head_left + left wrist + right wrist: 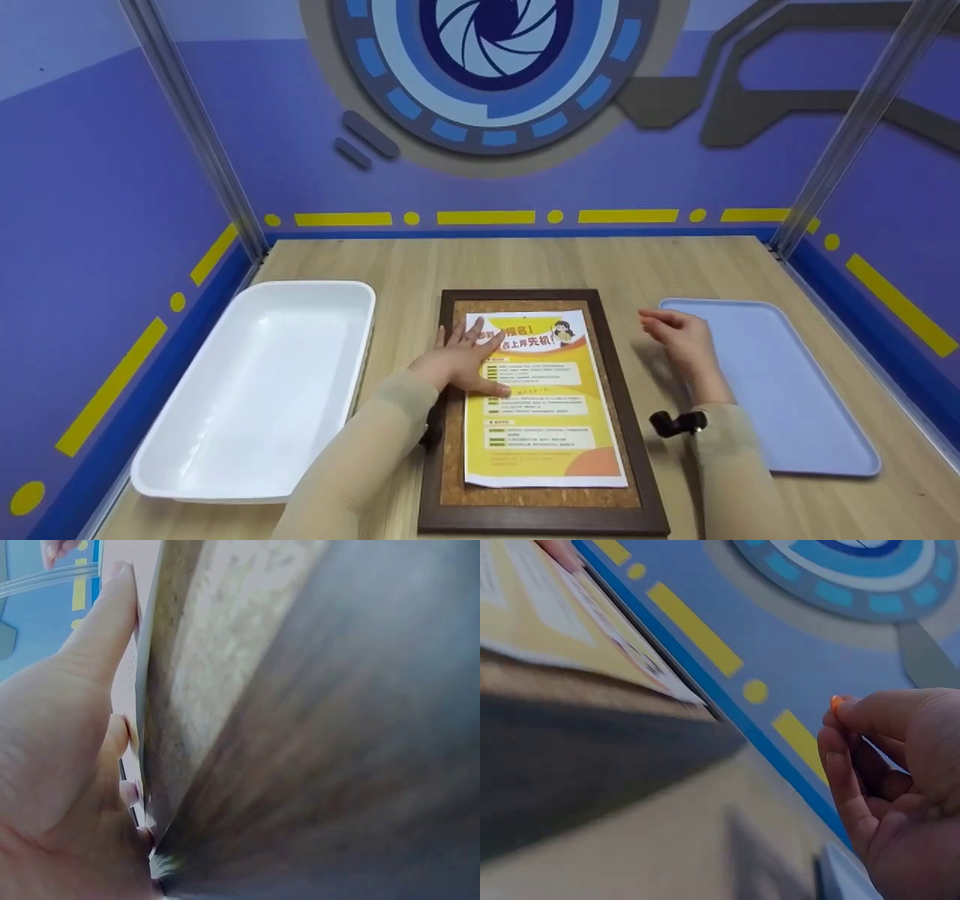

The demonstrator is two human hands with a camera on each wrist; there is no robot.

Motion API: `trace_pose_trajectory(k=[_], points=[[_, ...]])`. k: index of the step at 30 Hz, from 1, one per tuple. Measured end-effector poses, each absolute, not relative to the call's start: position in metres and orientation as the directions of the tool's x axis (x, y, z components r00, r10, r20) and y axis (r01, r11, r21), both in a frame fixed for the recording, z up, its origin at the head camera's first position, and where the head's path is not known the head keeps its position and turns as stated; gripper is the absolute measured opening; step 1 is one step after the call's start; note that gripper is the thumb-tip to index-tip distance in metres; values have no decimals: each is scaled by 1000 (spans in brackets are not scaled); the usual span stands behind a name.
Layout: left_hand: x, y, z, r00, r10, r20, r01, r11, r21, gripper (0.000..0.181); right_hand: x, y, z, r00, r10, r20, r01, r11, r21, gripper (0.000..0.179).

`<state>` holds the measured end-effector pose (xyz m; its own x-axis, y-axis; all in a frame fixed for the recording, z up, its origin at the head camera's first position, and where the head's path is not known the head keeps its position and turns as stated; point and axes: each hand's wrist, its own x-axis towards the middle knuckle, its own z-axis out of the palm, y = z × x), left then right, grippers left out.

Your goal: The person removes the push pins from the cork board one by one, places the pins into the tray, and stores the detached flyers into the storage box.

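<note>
A yellow printed poster [532, 450] lies on a cork board [540, 496] with a dark brown frame [630, 420]. My left hand [459, 364] rests on the poster's upper left part, fingers spread. In the left wrist view its thumb [105, 622] lies along the paper near the sheet's edge. To the right of the board, my right hand [688, 352] is raised, partly over the blue tray. Between its thumb and finger it pinches a small orange object [835, 702]; only a bit shows, the rest being hidden by the fingers.
A deep white tray [262, 382] stands left of the board. On the right lies a shallow light blue tray [787, 390]. Purple panels [525, 195] enclose the wooden table [405, 262] at the back and sides.
</note>
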<state>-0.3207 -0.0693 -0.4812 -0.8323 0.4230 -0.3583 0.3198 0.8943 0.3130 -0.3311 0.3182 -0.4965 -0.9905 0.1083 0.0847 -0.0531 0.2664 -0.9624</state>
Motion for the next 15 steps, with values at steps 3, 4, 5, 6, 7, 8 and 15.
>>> trace_pose_trajectory(k=[3,4,5,6,7,8,15], points=[[-320,-69,-480,-833,424,-355,322,894,311,108,-328,340,-496,-981,168,97,-37,331,-943,41],[-320,-68,-480,-834,424,-354,322,894,311,108,-326,347,-496,-978,186,98,-26,356,-934,40],[-319,-68,-479,-835,421,-354,320,895,311,108,-325,354,-496,-974,205,93,-9,378,-926,40],[-319,-68,-479,-837,417,-353,314,896,314,108,-322,360,-496,-971,219,92,5,406,-914,39],[-318,-68,-479,-840,413,-352,308,897,318,108,-320,366,-496,-970,230,82,27,436,-900,39],[-318,-68,-479,-841,411,-352,304,897,322,108,-318,372,-496,-969,235,71,49,470,-881,37],[-319,-69,-478,-842,412,-348,304,896,324,108,-311,393,-504,-975,218,37,132,706,-695,28]])
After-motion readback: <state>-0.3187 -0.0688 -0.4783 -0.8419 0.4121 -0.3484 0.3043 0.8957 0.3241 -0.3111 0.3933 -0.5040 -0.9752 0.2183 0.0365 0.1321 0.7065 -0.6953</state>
